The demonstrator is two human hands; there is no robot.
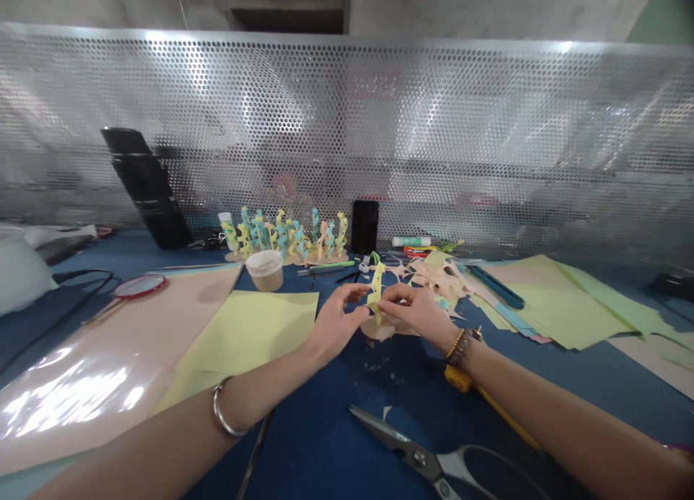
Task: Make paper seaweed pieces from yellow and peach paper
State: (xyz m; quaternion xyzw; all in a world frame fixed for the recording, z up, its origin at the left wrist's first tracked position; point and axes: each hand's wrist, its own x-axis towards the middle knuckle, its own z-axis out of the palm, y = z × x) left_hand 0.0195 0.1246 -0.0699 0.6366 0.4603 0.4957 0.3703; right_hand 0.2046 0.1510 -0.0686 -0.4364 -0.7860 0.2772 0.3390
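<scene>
In the head view a small upright yellow paper piece point(379, 277) stands on a flat beige base point(382, 328) at the middle of the table. My right hand point(420, 308) pinches the low part of this yellow paper from the right. On the other side my left hand point(341, 316) curves around it, thumb and fingers apart, the thumb close to its lower end. Whether the left fingertips touch the paper, I cannot tell. Pinkish paper scraps point(442, 276) lie just behind my right hand.
Open scissors point(417, 457) lie in front. Left are yellow sheets point(260, 330), a tub point(265, 270) and a row of curled paper pieces point(298, 240). A phone point(365, 227) leans against the perforated metal screen point(488, 124). Right are a blue cutter point(496, 287) and stacked paper point(558, 305).
</scene>
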